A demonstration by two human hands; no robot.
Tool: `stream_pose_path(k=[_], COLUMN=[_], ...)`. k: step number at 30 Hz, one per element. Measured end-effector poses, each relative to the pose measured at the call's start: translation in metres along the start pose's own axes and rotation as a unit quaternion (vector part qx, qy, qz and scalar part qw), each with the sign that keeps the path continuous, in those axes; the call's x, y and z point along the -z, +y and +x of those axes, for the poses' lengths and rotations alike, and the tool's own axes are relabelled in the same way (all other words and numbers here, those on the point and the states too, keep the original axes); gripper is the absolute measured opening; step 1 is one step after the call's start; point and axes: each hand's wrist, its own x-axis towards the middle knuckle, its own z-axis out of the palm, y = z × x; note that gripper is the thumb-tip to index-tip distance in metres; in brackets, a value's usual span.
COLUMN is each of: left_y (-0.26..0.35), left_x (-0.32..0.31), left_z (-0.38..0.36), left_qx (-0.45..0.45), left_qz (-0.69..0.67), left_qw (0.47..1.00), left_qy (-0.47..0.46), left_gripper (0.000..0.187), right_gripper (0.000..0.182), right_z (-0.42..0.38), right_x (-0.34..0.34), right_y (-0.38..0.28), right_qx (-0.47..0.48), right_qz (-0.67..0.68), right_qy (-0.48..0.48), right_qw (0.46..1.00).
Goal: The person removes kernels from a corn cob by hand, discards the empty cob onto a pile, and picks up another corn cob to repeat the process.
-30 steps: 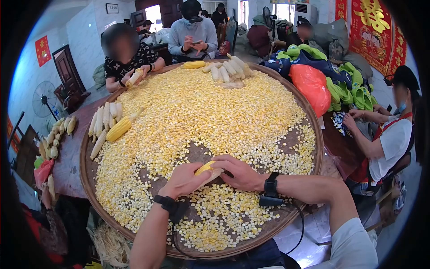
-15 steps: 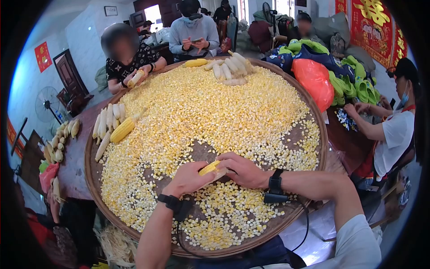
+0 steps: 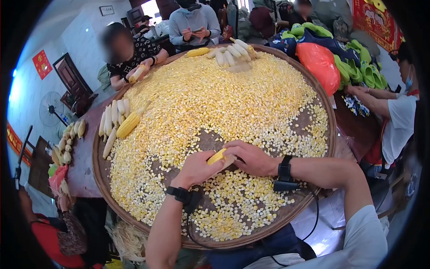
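Over the near part of a round brown tray (image 3: 102, 190), both my hands hold one partly stripped corn cob (image 3: 217, 156). My left hand (image 3: 196, 168) wraps round its near end. My right hand (image 3: 251, 158) is closed on the other side, its fingers bent against the cob. Yellow kernels show between the hands, and a pale bare stretch lies toward me. My fingers and palms hide the rest of it. Loose yellow and white kernels (image 3: 201, 98) spread beneath and around my hands.
Bare cobs (image 3: 112, 117) and a yellow ear (image 3: 128, 125) lie at the tray's left. More bare cobs (image 3: 230, 54) sit at the far rim. A person (image 3: 130, 56) holds an ear at far left. A red bag (image 3: 318, 67) and green shoes (image 3: 354, 71) stand right.
The view has tilted downward and turned slightly, so the tray appears higher and further right. Both my hands stay on the corn cob, with little visible change in grip.
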Motion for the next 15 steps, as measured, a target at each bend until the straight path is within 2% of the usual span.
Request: stream_pose_path(k=[2, 4, 5, 9, 15], left_y=[-0.012, 0.000, 0.007, 0.021, 0.013], left_x=[-0.007, 0.000, 0.004, 0.010, 0.006], left_z=[0.002, 0.000, -0.002, -0.006, -0.003], left_qx=[-0.014, -0.007, -0.004, 0.011, 0.017], left_qz=[0.006, 0.007, 0.008, 0.004, -0.005], left_qw=[1.000, 1.000, 1.000, 0.999, 0.999], left_qy=[0.011, -0.010, -0.022, -0.043, -0.038], left_gripper=[0.060, 0.056, 0.054, 0.057, 0.061], right_gripper=[0.055, 0.061, 0.056, 0.056, 0.052], right_z=[0.000, 0.000, 0.000, -0.001, -0.002], right_x=[0.000, 0.001, 0.002, 0.002, 0.000], right_y=[-0.001, 0.001, 0.000, 0.002, 0.002], right_qx=[-0.006, 0.005, 0.001, 0.008, 0.017], right_qz=[0.002, -0.013, -0.008, -0.014, 0.001], right_qy=[-0.006, -0.023, -0.025, -0.025, -0.003], right_qw=[1.000, 1.000, 1.000, 1.000, 1.000])
